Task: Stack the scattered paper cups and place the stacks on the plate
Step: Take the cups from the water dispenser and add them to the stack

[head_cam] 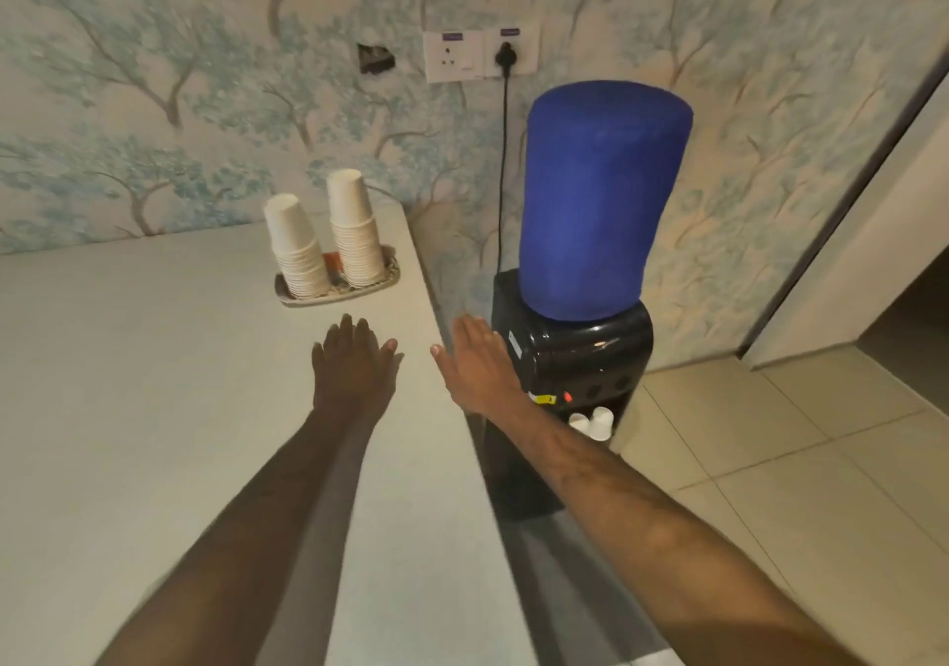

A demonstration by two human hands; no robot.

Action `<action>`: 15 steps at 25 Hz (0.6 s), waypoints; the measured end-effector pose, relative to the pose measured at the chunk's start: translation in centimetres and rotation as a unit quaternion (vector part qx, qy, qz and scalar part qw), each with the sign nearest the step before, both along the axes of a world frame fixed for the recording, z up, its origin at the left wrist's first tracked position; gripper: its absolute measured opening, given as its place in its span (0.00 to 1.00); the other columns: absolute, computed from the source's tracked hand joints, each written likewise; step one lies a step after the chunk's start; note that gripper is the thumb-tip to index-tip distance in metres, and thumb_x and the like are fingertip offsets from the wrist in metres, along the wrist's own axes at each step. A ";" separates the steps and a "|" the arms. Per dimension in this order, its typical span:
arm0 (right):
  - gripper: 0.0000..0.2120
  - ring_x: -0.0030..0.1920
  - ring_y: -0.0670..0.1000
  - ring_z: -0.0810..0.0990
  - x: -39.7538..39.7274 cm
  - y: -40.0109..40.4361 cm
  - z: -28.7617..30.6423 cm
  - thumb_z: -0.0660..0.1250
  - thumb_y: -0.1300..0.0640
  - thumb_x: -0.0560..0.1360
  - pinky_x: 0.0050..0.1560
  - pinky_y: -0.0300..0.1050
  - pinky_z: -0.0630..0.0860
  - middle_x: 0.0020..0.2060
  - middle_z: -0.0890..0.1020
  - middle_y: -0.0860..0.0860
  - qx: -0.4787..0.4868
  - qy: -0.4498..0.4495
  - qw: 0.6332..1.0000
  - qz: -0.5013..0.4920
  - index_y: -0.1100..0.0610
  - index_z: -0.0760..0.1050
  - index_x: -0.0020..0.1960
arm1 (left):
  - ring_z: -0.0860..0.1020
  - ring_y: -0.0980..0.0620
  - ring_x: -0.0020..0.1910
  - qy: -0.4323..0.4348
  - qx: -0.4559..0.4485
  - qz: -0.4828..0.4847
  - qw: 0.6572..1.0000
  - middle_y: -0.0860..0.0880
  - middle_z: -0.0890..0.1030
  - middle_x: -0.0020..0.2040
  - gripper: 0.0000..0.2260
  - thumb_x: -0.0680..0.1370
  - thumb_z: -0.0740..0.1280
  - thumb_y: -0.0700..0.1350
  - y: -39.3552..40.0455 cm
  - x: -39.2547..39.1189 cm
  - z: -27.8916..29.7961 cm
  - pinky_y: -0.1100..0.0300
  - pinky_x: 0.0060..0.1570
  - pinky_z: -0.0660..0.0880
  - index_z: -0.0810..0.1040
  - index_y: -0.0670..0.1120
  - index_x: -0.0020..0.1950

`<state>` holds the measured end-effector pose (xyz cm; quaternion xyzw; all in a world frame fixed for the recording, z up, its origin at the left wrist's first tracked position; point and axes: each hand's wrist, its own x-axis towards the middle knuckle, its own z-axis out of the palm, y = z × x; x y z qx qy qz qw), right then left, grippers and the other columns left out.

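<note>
The left hand (354, 362) lies flat over the white tabletop (154, 383), back up, fingers straight and close together, thumb out toward three o'clock; it holds nothing. Whether the palm touches the surface cannot be told. The right hand (480, 362) is just beside it at three o'clock, apart from it, also flat with straight fingers pressed together and thumb out toward nine o'clock. It holds nothing and sits at the table's right edge, in front of the dispenser.

At twelve o'clock from the left hand, near the fingertips, stands the plate (382, 282), a shallow oblong dish with a patterned inside, close to the table's far right corner. Two stacks of white paper cups stand on it upside down, bases up. The shorter stack (298, 249) is at the plate's nine o'clock end and leans slightly left; the taller stack (354, 228) is at its three o'clock end and stands near upright. The two stacks are close but apart.

At two o'clock from the right hand is a black water dispenser (580, 357) topped by a bottle under a blue cover (601, 198). Two small white cups (595, 421) sit in its tap recess. A black cord (503, 172) runs up to a plug in a wall socket (508, 51) on tree-patterned wallpaper (154, 74). Pale floor tiles (770, 460) lie at four o'clock.
</note>
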<state>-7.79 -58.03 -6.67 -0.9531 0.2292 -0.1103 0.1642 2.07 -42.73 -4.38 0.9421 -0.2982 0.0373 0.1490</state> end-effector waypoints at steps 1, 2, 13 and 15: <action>0.31 0.78 0.60 0.59 -1.0 -1.2 -0.3 0.48 0.41 0.83 0.76 0.60 0.59 0.77 0.63 0.59 -0.007 -0.002 1.000 0.008 0.61 0.58 0.78 | 0.62 0.40 0.78 0.002 0.001 0.001 1.000 0.39 0.63 0.80 0.27 0.84 0.57 0.56 -1.3 -1.2 0.0 0.42 0.76 0.58 0.65 0.39 0.77; 0.31 0.77 0.60 0.61 -1.9 -2.4 -0.6 0.49 0.41 0.83 0.76 0.60 0.60 0.77 0.64 0.59 -0.015 -0.004 1.000 0.016 0.61 0.59 0.77 | 0.62 0.39 0.78 0.007 -0.001 0.001 1.000 0.39 0.63 0.79 0.27 0.84 0.57 0.56 -2.6 -2.3 -0.1 0.41 0.75 0.59 0.65 0.39 0.76; 0.32 0.79 0.59 0.57 -8.6 -12.2 -6.2 0.50 0.41 0.83 0.77 0.59 0.59 0.78 0.61 0.58 0.007 0.022 1.000 -0.014 0.60 0.57 0.79 | 0.57 0.38 0.80 0.025 -0.012 -0.053 0.998 0.38 0.59 0.81 0.30 0.85 0.54 0.59 -14.3 -4.5 -3.2 0.40 0.78 0.55 0.61 0.42 0.80; 0.32 0.79 0.59 0.57 -9.5 -13.7 -6.6 0.50 0.41 0.83 0.77 0.59 0.59 0.79 0.60 0.58 0.012 0.032 0.999 -0.015 0.60 0.57 0.79 | 0.55 0.38 0.81 0.023 0.006 -0.061 0.998 0.39 0.57 0.82 0.30 0.85 0.54 0.60 -16.4 -5.5 -3.6 0.41 0.79 0.53 0.60 0.42 0.81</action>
